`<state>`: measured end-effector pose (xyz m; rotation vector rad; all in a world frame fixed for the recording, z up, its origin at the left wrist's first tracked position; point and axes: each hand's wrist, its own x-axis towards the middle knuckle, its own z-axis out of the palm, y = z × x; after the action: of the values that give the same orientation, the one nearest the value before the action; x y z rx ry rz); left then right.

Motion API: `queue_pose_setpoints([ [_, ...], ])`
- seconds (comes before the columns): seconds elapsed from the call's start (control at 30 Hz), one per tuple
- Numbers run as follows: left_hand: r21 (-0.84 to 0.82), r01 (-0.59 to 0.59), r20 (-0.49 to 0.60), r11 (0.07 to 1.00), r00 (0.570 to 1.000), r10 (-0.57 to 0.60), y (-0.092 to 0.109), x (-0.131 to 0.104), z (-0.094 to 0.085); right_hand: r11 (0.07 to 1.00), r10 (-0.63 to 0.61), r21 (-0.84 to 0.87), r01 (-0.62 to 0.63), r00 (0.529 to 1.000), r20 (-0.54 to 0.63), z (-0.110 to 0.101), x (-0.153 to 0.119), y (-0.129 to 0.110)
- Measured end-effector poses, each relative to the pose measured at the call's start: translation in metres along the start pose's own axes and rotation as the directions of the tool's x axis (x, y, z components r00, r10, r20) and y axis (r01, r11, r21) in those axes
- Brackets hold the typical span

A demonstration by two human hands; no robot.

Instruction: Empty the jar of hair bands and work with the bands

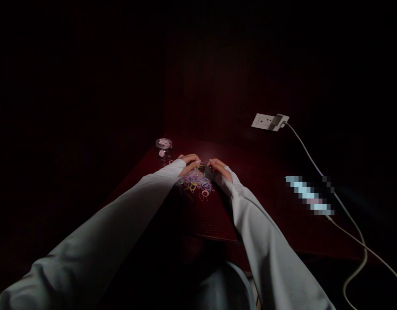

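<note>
A heap of small coloured hair elastics [195, 181], mostly lilac, pink and blue with a yellow ring among them, lies on the dark red table. Over its far left side is my left hand [189, 162], thumb and fingers pinched together. To the right, my right hand [220, 167] is also closed in a pinch. A thin, pale elastic band [204, 162] appears stretched between both sets of fingertips; its detail is too small to make out. Just right of the heap, partly behind my right hand, sits a dark greyish clump [210, 173] that I cannot identify.
A clear lidded jar [164, 150] with pink-and-white pieces stands at the back left. On the right lies a lit, blurred-out device [310, 196] with a white cable [350, 237]. A plug sits in the wall socket [264, 122]. The table's front edge [214, 237] is near me.
</note>
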<state>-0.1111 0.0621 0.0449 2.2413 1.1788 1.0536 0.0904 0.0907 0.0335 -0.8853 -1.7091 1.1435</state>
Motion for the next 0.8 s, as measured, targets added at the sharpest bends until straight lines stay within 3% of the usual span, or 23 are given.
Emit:
queue_pose_setpoints([
  [0.2,-0.278,-0.064,0.076,0.959,0.993,0.088,-0.002,0.005,0.002,0.999,-0.015,0.049,0.012,0.998,0.053,-0.005,0.003,-0.004],
  [0.27,-0.332,-0.095,0.051,0.939,0.992,0.118,-0.003,0.006,0.004,1.000,0.012,0.023,-0.013,0.999,0.045,-0.009,0.002,-0.003],
  [0.4,-0.392,-0.122,-0.074,0.912,0.992,0.101,-0.007,0.007,0.006,0.998,0.020,-0.061,-0.023,0.999,-0.045,-0.013,0.001,-0.001],
  [0.5,-0.461,-0.054,-0.054,0.886,0.998,0.033,-0.010,0.007,0.006,0.994,-0.015,-0.114,0.001,0.992,-0.123,-0.014,-0.001,-0.003],
  [0.8,-0.503,-0.078,-0.086,0.860,0.995,0.040,0.001,0.005,-0.005,0.994,-0.057,-0.095,0.050,0.996,-0.069,-0.012,0.001,0.000],
])
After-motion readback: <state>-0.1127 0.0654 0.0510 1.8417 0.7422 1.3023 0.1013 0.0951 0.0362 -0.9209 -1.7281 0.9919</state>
